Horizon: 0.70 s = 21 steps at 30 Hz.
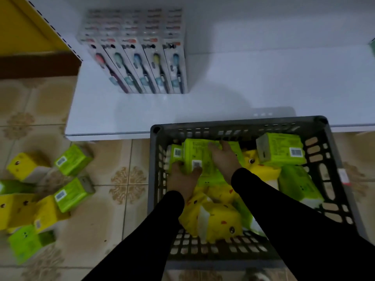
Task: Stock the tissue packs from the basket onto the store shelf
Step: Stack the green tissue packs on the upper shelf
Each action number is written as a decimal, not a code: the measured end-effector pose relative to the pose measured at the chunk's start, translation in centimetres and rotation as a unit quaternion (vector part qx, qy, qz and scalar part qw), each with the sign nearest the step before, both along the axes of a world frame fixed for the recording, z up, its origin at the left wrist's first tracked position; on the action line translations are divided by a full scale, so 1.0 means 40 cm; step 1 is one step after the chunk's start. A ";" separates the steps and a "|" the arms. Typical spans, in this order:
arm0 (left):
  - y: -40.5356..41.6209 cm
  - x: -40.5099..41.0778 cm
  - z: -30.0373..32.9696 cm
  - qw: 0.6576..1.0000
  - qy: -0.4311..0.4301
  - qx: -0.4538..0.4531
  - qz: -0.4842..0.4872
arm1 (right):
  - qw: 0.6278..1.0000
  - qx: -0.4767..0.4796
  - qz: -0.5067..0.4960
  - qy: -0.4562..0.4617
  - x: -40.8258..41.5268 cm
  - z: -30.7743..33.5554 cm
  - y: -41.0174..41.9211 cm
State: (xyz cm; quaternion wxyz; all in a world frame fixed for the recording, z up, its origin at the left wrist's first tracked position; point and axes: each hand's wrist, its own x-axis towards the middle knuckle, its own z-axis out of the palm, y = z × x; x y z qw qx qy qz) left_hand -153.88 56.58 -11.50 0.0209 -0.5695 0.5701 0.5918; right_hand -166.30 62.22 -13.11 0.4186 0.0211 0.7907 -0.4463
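Both grips are being applied to one green tissue pack (205, 161) in the upper left part of the grey basket (332, 151), low in the centre-right of the frame: the left hand (182, 177) is being clasped around its near left corner, thumb over the barcode, while the right hand (225, 157) is being laid flat across its top. More green and yellow packs (219, 222) are being held loose in the basket. Above it, the white shelf (253, 78) is being occupied only by a row of toothbrush boxes (142, 63). Further packs (67, 191) are being left scattered on the tiled floor (113, 224) at lower left.
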 end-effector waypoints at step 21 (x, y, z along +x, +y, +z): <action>-0.019 -0.150 1.402 0.895 0.171 -0.213 -0.353 | 0.979 -0.176 0.051 0.086 -0.118 1.317 0.291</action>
